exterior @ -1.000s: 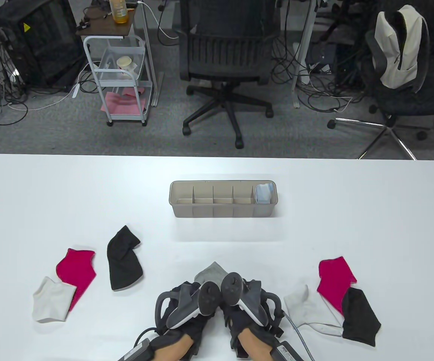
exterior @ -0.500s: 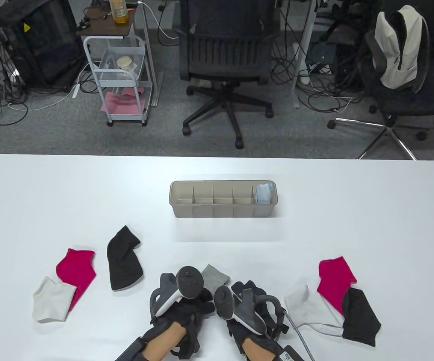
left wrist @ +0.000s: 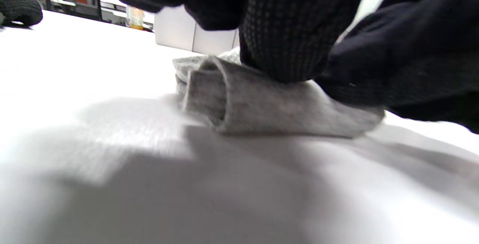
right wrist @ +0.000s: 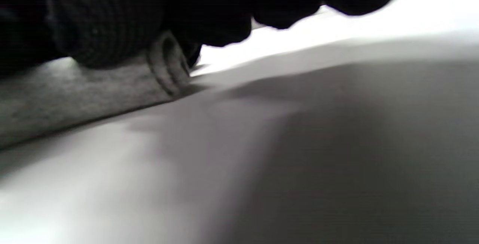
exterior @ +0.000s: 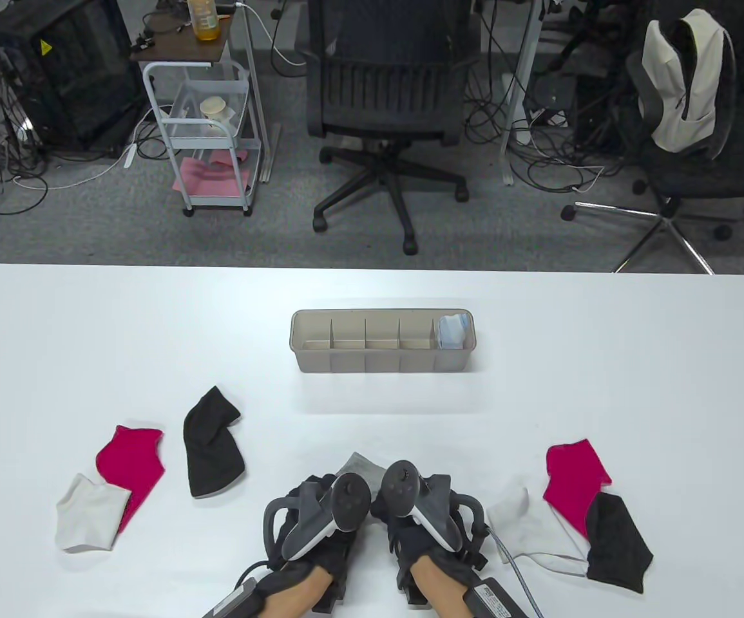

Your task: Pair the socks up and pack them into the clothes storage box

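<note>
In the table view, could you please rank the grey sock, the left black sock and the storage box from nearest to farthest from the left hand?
1. The grey sock, under the left hand at the table's near edge.
2. The left black sock, off to the hand's left.
3. The storage box, farther back at the table's middle.

Socks on the white table and a storage box

The grey sock [exterior: 357, 465] lies folded near the front edge. 2 pink socks [exterior: 132, 460], 2 black socks [exterior: 210, 444] and 2 white socks [exterior: 88, 515] lie flat at the left and right. The tan box [exterior: 382, 341] has 5 slots; the right one holds a blue sock roll [exterior: 454, 331].
</note>
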### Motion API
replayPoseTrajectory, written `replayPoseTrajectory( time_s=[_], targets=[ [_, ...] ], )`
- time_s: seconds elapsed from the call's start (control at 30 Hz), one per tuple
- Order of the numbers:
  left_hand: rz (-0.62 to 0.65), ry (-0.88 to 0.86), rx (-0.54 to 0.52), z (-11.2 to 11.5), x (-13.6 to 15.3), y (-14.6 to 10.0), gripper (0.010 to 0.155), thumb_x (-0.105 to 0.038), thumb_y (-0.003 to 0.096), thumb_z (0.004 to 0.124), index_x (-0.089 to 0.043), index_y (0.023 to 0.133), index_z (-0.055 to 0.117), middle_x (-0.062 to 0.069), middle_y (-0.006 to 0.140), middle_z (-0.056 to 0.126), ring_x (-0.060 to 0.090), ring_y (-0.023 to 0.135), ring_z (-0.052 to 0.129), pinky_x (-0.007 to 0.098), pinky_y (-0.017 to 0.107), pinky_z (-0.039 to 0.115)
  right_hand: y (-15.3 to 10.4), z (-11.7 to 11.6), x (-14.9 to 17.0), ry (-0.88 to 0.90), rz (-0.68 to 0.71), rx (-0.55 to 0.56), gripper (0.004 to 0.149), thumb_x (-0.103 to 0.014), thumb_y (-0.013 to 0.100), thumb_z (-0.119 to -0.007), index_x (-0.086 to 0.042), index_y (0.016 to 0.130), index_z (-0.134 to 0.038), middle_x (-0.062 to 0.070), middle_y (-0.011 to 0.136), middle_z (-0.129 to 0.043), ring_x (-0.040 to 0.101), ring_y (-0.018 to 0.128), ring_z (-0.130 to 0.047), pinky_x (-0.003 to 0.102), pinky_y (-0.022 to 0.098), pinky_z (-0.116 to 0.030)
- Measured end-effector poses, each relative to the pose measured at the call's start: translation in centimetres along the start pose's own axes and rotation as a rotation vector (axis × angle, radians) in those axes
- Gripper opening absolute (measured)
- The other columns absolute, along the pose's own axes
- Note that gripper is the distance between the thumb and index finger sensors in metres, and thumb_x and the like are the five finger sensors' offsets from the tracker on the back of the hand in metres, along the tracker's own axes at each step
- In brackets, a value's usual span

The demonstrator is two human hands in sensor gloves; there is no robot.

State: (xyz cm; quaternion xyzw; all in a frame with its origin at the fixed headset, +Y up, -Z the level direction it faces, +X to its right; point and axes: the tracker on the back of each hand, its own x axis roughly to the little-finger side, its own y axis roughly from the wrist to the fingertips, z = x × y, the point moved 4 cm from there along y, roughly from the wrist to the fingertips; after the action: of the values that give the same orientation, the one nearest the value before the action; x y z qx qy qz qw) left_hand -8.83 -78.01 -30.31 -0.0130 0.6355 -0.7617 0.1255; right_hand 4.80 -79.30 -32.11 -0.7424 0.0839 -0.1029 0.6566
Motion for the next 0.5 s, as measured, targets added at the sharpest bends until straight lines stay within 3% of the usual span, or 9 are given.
replayPoseTrajectory(
  time_s=[0.07, 0.27, 0.5],
  targets=[
    [0.009, -0.010, 0.052, 0.7, 0.0, -0.1, 0.055, -0.034, 0.0406, 0.089, -0.017, 0.091, 0.076, 0.008, 0.058, 0.081, 0.033, 0.045, 0.076, 0.057, 0.039, 0.064, 0.1, -0.1, 0.2, 0.016, -0.005, 0.014, 0.036, -0.049, 0.036, -0.081, -0.034, 0.067, -0.093, -0.009, 0.044, -0.090, 0.016, 0.044, -0.084, 0.042, 0.045, -0.073],
    [0.017, -0.013, 0.029, 1.1, 0.6, 0.6, 0.053, -0.029, 0.0385, 0.091, -0.018, 0.089, 0.078, 0.007, 0.056, 0.082, 0.033, 0.045, 0.077, 0.058, 0.039, 0.064, -0.3, 0.0, 0.2, 0.020, -0.005, 0.009, 0.036, -0.049, 0.037, -0.082, -0.035, 0.068, -0.092, -0.010, 0.045, -0.090, 0.015, 0.045, -0.084, 0.041, 0.045, -0.073],
    [-0.002, -0.172, 0.174, 1.3, 1.9, 0.9, 0.051, -0.030, 0.0372, 0.092, -0.019, 0.086, 0.085, 0.007, 0.047, 0.086, 0.034, 0.040, 0.079, 0.059, 0.037, 0.065, -0.8, -0.3, 1.6, 0.086, -0.053, -0.124, 0.035, -0.050, 0.038, -0.082, -0.035, 0.067, -0.093, -0.009, 0.047, -0.090, 0.016, 0.047, -0.084, 0.042, 0.046, -0.072]
  ],
)
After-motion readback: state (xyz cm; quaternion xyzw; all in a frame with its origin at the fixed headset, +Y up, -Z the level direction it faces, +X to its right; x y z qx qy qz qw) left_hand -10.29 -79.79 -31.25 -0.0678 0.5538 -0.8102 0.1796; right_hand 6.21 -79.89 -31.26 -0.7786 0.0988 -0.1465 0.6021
